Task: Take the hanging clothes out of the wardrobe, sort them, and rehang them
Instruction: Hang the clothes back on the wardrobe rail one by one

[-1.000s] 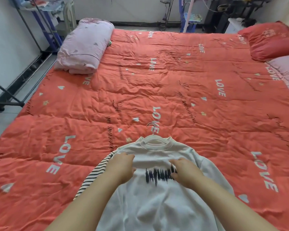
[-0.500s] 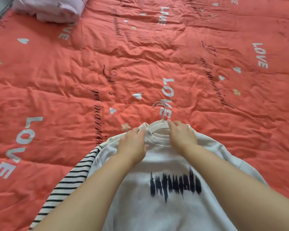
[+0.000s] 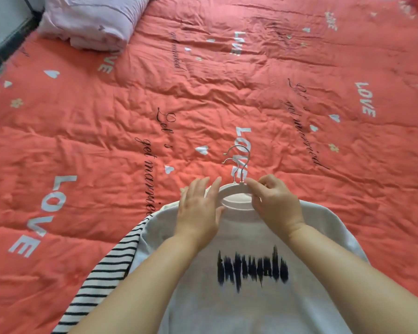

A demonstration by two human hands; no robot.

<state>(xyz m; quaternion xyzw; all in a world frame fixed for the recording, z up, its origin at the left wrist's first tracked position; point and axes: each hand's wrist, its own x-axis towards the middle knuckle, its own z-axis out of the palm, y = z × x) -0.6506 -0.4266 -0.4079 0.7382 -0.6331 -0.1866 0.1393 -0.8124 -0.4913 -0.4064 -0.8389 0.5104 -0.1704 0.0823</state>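
White sweatshirt (image 3: pixel 227 309), black print on chest: lies flat on red quilt (image 3: pixel 106 141) of the bed, at 6 o'clock in view. Striped garment (image 3: pixel 111 268): under it, showing at its 8 o'clock edge. White hanger (image 3: pixel 229 192): in the neckline, two metal hooks (image 3: pixel 239 160) pointing to 12 o'clock. Right hand (image 3: pixel 275 203): grip clamped on hanger beside the hooks. Left hand (image 3: pixel 198 213): grip apart, fingers straight on hanger shoulder. Pink pillow (image 3: pixel 94 20): 11 o'clock, well apart.
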